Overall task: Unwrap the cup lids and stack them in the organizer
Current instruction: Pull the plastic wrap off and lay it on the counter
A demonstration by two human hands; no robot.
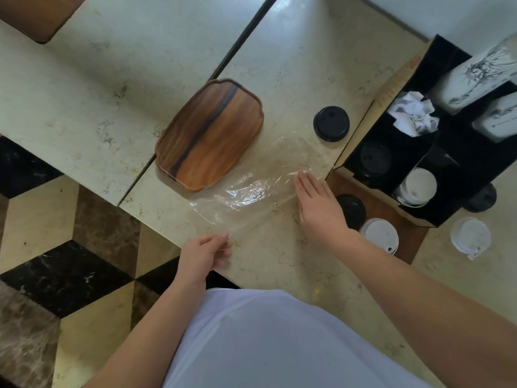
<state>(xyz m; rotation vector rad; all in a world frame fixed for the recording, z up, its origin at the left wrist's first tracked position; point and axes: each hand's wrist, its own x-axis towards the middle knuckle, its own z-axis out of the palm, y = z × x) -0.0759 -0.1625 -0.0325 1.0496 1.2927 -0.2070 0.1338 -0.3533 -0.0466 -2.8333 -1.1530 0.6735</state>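
Observation:
A sheet of clear plastic wrap [251,189] lies spread on the marble counter. My left hand [202,254] pinches its near corner at the counter's front edge. My right hand [317,205] rests flat, fingers together, on the wrap's right side. The black organizer [414,214] stands at the right; one compartment holds black lids [375,158], another white lids [418,186]. Loose lids lie around: a black lid [331,123] beyond the wrap, a black lid [351,210] and a white lid [379,236] by my right wrist, a white lid [470,238] further right.
A wooden tray [209,133] sits left of the wrap. The organizer also holds crumpled white paper [414,113] and stacks of printed paper cups [475,77]. Another black lid [481,198] lies beside the organizer. The counter's edge drops to a patterned floor [70,261] at left.

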